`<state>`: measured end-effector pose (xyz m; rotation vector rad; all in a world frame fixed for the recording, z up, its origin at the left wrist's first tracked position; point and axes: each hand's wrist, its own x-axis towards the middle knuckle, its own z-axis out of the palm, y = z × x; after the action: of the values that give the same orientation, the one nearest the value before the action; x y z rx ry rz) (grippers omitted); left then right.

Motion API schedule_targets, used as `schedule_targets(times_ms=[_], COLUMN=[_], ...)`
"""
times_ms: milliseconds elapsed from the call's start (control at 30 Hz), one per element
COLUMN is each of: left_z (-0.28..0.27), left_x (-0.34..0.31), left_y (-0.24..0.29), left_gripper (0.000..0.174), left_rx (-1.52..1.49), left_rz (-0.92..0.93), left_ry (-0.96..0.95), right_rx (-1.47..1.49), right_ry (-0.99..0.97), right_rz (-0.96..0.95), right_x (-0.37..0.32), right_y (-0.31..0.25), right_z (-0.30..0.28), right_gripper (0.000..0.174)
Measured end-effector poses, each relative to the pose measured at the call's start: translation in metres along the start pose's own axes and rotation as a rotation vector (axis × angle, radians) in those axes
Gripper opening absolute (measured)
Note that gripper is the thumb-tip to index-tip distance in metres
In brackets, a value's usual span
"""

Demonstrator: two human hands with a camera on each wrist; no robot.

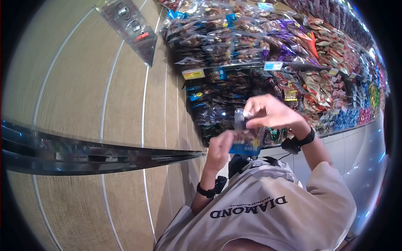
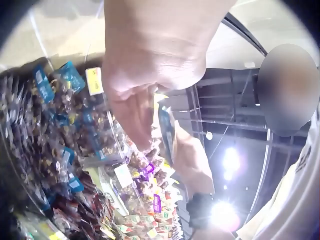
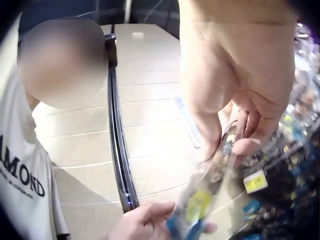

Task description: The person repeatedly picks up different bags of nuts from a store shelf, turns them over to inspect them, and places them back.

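A clear plastic snack bag (image 1: 247,147) with a blue lower band and a yellow round label is held in front of the chest. My left hand (image 1: 220,147) grips its lower side; in the right wrist view the left fingers (image 3: 150,212) lie around the blue end. At the top, my right hand (image 1: 272,112) pinches the bag's upper edge between thumb and fingers. Dark brown pieces show through the clear film. From the left wrist the bag (image 2: 167,132) is seen nearly edge-on, mostly hidden behind the left hand (image 2: 155,65).
Shelves of similar bagged snacks (image 1: 222,44) stand right ahead, with a yellow price tag (image 1: 193,74) and a white one (image 1: 273,65) on the shelf edge. Left is a panelled wall with a clear acrylic box (image 1: 130,29) and a dark rail (image 1: 104,161).
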<state>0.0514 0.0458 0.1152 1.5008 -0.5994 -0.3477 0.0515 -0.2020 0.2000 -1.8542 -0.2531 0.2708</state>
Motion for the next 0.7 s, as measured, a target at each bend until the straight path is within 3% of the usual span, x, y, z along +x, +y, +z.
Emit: schedule_targets(times_ms=[33, 67, 100, 133, 200, 233, 400, 533, 600, 700], left_z=[0.008, 0.009, 0.008, 0.008, 0.01, 0.017, 0.033, 0.032, 0.031, 0.031], left_x=[0.001, 0.003, 0.006, 0.007, 0.006, 0.006, 0.001, 0.0, 0.001, 0.002], left_y=[0.001, -0.004, -0.011, -0.022, -0.042, -0.044, -0.053, -0.057, -0.055, -0.056], left_gripper=[0.045, 0.046, 0.047, 0.047, 0.046, 0.05, 0.043, 0.044, 0.044, 0.044], left_rx=[-0.339, -0.38, -0.42, -0.421, -0.447, -0.368, -0.343, -0.283, -0.295, -0.298], left_rz=[-0.097, -0.064, -0.028, -0.02, -0.177, -0.159, -0.147, -0.144, -0.145, -0.147], left_ry=[0.147, 0.147, 0.144, 0.152, 0.021, 0.015, 0.028, 0.065, 0.063, 0.059], right_rx=[0.068, -0.152, -0.302, -0.354, -0.437, -0.344, -0.881, -1.005, -1.219, -1.363], right_ry=[0.057, 0.152, 0.26, 0.392, 0.569, 0.564, 0.515, 0.438, 0.469, 0.42], right_rz=[-0.077, -0.18, -0.433, -0.496, -0.521, -0.644, -0.962, -0.928, -1.024, -1.012], right_x=[0.007, 0.015, 0.031, 0.045, 0.074, 0.094, 0.179, 0.207, 0.211, 0.209], right_y=[-0.014, -0.037, -0.051, -0.07, -0.1, -0.106, -0.092, -0.07, -0.068, -0.073], right_z=[-0.004, -0.011, -0.018, -0.022, -0.025, -0.024, -0.034, -0.036, -0.036, -0.035], right_gripper=[0.026, 0.026, 0.023, 0.018, 0.017, 0.019, 0.019, 0.018, 0.014, 0.014])
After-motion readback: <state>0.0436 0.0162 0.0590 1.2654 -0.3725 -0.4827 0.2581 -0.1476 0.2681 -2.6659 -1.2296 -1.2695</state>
